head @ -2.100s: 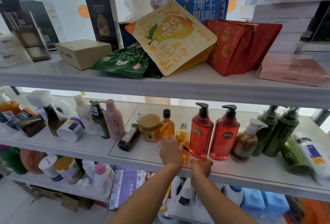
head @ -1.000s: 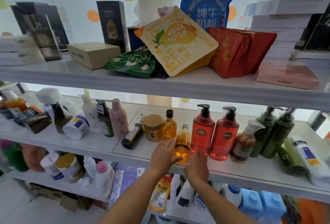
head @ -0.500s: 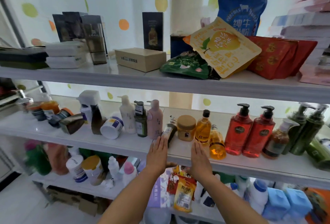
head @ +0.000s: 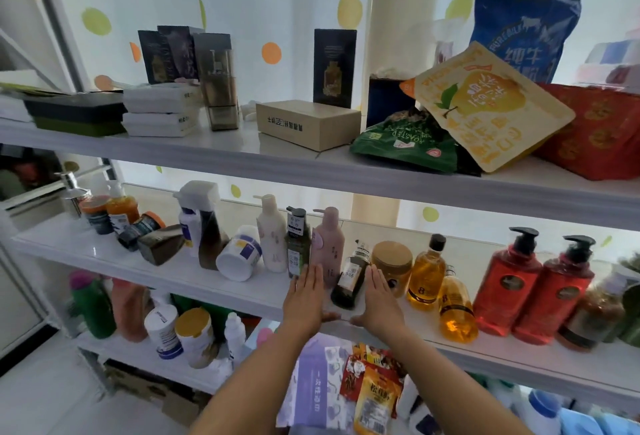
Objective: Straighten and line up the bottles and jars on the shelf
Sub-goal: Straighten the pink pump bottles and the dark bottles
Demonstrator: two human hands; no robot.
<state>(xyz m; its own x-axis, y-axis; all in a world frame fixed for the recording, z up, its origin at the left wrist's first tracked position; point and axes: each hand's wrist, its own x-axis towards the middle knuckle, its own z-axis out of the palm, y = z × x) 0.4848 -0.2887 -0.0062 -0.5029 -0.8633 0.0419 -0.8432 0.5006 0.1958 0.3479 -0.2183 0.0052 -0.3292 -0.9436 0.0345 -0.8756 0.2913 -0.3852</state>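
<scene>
A dark bottle (head: 350,277) with a pale label lies tipped on the middle shelf (head: 194,271). My left hand (head: 306,299) and my right hand (head: 379,297) stand flat, fingers straight, either side of it, holding nothing. Behind stand a pink bottle (head: 329,244), a dark green bottle (head: 297,247), a cream bottle (head: 272,233), a gold-lidded jar (head: 393,263), two amber bottles (head: 426,273), the front one (head: 456,310) tilted, and two red pump bottles (head: 507,278). A white jar (head: 239,254) lies on its side to the left.
Further left on the same shelf are a spray bottle (head: 204,219), a toppled brown bottle (head: 161,244) and orange pump bottles (head: 119,207). The top shelf holds boxes (head: 308,122) and snack bags (head: 485,105). The lower shelf carries tubs, bottles and packets (head: 375,396).
My view and both hands have shifted left, from the tilted amber bottle to the lying dark bottle. The hands now flank that bottle with open palms.
</scene>
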